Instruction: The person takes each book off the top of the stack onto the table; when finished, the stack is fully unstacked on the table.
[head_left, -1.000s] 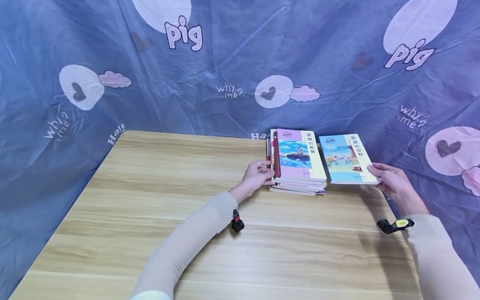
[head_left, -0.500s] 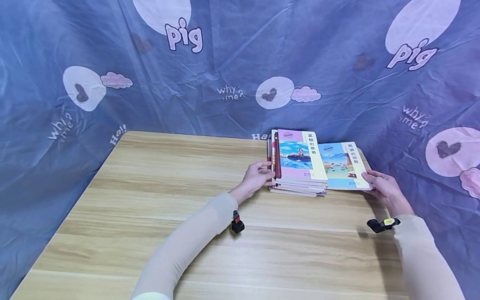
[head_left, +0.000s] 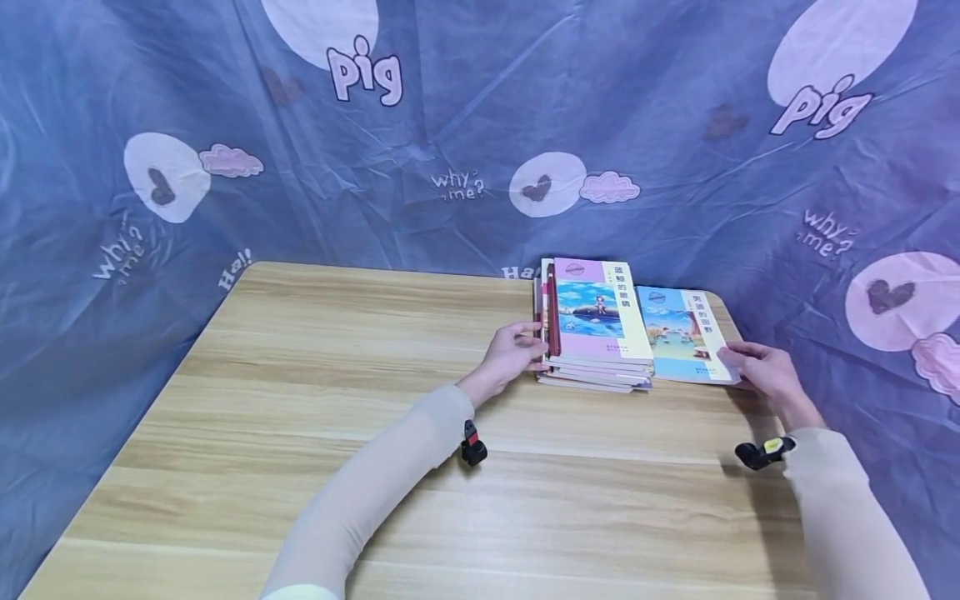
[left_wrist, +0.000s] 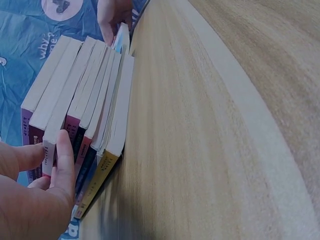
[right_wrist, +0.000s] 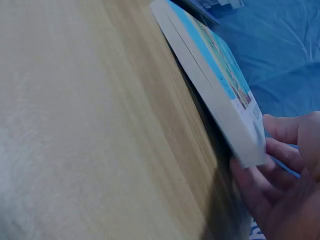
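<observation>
Taking the clock face with twelve at the table's far edge, a thick stack of paperback books with white page edges [left_wrist: 87, 95] is sitting toward one o'clock on the light wood-grain table [head_left: 360, 375]. A pink-and-cream paperback with a blue seaside picture [head_left: 592, 321] is lying face up on top, and a dark red spine [head_left: 553, 312] is jutting out at its nine o'clock side.

The left hand [head_left: 512, 354] is gripping the stack from its eight o'clock side; in the left wrist view its thumb and fingers are nearly closed, bracketing a pale spine partway through the pile.

At the stack's three o'clock side, a thin light-blue paperback with a cream strip and a waterside picture [head_left: 675, 337] is lying face up just beside it; whether the two are touching is unclear. The right hand [head_left: 765, 372] is pinching this book's four o'clock corner, thumb above and fingers beneath, opened only by the book's thickness. In the right wrist view that corner is tilting slightly clear of the wood, with shadow underneath.

Beige sleeves [head_left: 382, 475] are covering both forearms, and a blue fabric backdrop printed with "pig" lettering [head_left: 450, 100] is hanging toward twelve o'clock.
</observation>
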